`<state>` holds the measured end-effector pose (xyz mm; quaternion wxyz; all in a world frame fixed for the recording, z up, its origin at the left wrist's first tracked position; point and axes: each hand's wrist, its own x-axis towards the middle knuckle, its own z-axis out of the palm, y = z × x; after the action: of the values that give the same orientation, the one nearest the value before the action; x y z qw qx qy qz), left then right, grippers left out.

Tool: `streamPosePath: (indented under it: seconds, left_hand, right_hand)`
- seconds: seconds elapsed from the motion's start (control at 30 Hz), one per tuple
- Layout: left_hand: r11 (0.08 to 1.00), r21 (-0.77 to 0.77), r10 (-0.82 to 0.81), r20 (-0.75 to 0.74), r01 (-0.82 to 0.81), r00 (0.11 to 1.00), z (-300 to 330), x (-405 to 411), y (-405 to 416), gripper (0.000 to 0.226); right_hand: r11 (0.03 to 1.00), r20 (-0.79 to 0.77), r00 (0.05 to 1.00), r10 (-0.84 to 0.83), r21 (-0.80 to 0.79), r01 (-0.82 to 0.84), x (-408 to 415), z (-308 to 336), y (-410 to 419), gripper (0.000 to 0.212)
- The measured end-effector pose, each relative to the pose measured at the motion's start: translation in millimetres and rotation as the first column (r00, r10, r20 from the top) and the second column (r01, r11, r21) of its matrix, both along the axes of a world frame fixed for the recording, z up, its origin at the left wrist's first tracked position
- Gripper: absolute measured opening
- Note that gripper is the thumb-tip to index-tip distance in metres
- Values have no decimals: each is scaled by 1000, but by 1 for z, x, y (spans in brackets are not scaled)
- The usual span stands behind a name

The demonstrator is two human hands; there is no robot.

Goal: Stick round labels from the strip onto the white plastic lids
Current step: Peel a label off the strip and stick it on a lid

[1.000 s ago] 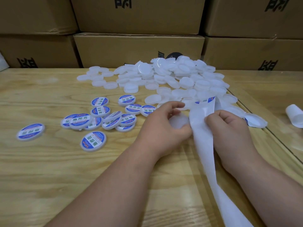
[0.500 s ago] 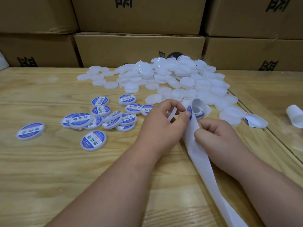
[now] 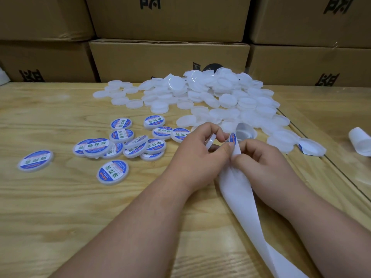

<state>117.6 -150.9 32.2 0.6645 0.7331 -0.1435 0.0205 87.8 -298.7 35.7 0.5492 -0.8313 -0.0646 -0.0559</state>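
Sorting finished work leftward, we keep the labelled lids (image 3: 120,144) apart from the blank lids (image 3: 220,97) heaped farther back on the tabletop (image 3: 50,207). Our left hand (image 3: 197,155) curls round one bare lid (image 3: 210,140), tilted toward the round label (image 3: 232,137). Our right hand (image 3: 263,163) pinches the strip (image 3: 236,189), bending it so the label lifts free.

Soft, even light falls from above, bright enough to show detail everywhere. The hands (image 3: 230,155) cast only faint shadows on the desk (image 3: 60,197). A pale sheen lies on the desk's far right. The wide lens bows the cardboard boxes (image 3: 170,57) near the edges. The forearms nearest the camera look slightly soft.
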Motion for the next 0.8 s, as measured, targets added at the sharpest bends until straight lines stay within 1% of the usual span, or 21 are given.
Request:
streamPosePath:
  seconds: [0.07, 0.1, 0.2, 0.27, 0.3, 0.4, 0.47, 0.53, 0.63, 0.7, 0.8]
  left_hand:
    - [1000, 30, -1, 6, 1, 1000, -1, 1, 0, 24]
    - [999, 46, -2, 7, 1, 1000, -1, 1, 0, 23]
    - [996, 93, 6, 0, -6, 1000, -2, 2, 1, 16]
    - [995, 98, 14, -2, -14, 1000, -2, 2, 1, 13]
    - [995, 98, 15, -1, -15, 1000, -2, 2, 1, 13]
    - [995, 104, 6, -6, -5, 1000, -1, 2, 0, 25]
    - [994, 108, -2, -8, 3, 1000, -1, 2, 0, 25]
    - [995, 97, -1, -8, 1, 1000, -1, 1, 1, 19]
    - [997, 81, 10, 0, -10, 1000, -1, 2, 1, 12]
    - [999, 50, 14, 3, -14, 1000, -1, 2, 1, 13]
    - [999, 43, 17, 6, -17, 1000, -1, 2, 1, 15]
  right_hand:
    - [999, 21, 999, -41, 24, 40, 1, -1, 1, 12]
    - [998, 20, 998, -59, 38, 58, 2, -2, 1, 7]
    - [994, 27, 995, -99, 43, 98, 4, -4, 0, 10]
    - [994, 35, 994, -108, 38, 107, 4, -4, 0, 10]
    - [993, 36, 994, -107, 48, 105, 4, -4, 0, 11]
    - [993, 40, 995, -88, 77, 85, 3, -3, 0, 16]
    - [993, 34, 997, -75, 99, 72, 2, -2, 1, 19]
    - [993, 33, 997, -71, 101, 67, 3, -3, 0, 18]
    - [994, 38, 995, -92, 61, 89, 4, -5, -2, 12]
    - [994, 49, 993, -104, 48, 102, 5, -6, -3, 14]
    - [993, 61, 994, -90, 84, 85, 4, -6, -2, 14]
